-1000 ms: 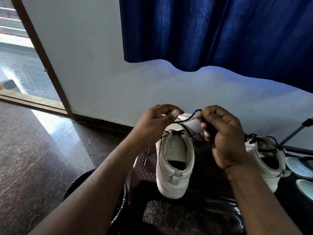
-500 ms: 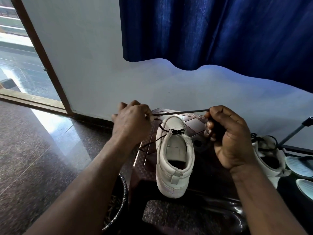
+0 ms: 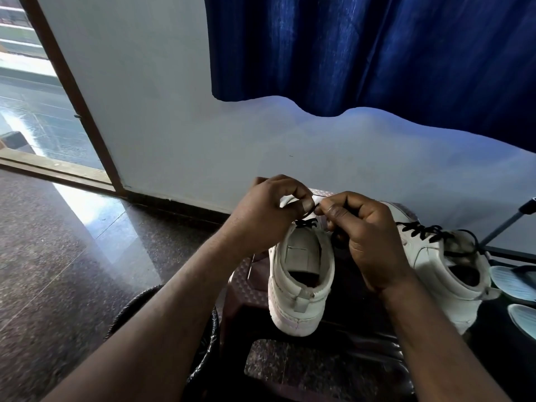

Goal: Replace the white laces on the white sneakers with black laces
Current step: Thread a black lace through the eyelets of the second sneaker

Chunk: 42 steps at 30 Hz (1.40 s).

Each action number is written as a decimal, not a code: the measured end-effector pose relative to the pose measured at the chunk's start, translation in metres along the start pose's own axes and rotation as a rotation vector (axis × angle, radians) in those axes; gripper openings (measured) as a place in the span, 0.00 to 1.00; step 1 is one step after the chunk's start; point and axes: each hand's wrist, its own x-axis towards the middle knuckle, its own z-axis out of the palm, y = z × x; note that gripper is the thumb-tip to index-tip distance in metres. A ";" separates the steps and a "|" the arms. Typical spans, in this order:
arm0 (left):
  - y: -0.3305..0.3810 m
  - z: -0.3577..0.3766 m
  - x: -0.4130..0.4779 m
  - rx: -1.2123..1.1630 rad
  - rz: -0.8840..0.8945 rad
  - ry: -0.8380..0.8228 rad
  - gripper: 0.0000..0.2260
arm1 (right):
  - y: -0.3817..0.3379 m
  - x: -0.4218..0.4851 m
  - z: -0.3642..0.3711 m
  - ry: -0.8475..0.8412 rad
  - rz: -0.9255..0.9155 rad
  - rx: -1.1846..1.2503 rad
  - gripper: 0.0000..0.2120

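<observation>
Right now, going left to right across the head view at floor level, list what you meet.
In order: door frame → black bin → sneaker being laced → second sneaker, already black-laced → pale blue slippers.

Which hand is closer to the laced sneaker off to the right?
Right. The right hand is directly beside the laced sneaker, overlapping its toe end in view. The left hand is farther off, above the middle sneaker. Both pinch the black lace.
</observation>
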 end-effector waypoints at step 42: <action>0.029 0.000 -0.011 -0.305 -0.187 0.041 0.06 | -0.005 -0.004 -0.008 -0.024 0.011 -0.116 0.12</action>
